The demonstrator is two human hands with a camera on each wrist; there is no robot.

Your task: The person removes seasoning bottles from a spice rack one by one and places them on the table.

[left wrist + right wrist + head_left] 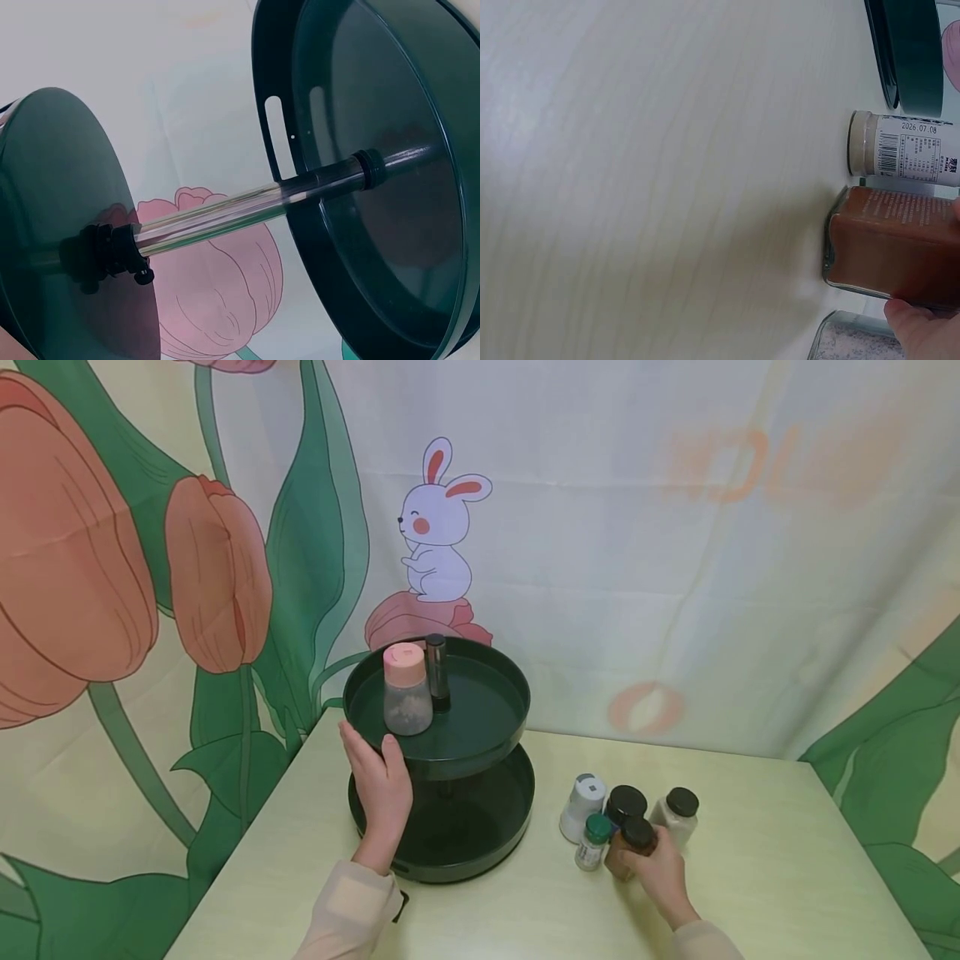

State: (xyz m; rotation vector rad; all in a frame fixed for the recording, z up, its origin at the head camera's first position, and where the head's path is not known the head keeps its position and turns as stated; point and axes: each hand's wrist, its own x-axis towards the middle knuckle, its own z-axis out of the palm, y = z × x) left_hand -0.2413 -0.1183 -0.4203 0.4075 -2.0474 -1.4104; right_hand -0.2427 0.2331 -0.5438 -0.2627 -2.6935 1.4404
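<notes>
My left hand point(382, 797) rests with extended fingers against the near left side of a dark green two-tier round rack point(480, 718). On its upper tier stand a pink-capped shaker bottle point(408, 697) and a slim dark grinder-like bottle point(437, 672). The lower tier point(468, 827) carries nothing that I can see. To the right, my right hand point(663, 872) grips a square glass spice jar point(892, 240) of brown powder with a black cap, thumb and fingers on its sides. In the right wrist view the jar is upright relative to its neighbours.
Close around the held jar stand a white-capped bottle point(582, 810), a small green-capped jar point(593, 843), another black-capped jar point(626, 803) and a black-capped jar of pale grains point(678, 814). A printed curtain point(675, 568) hangs behind the pale table point(787, 860).
</notes>
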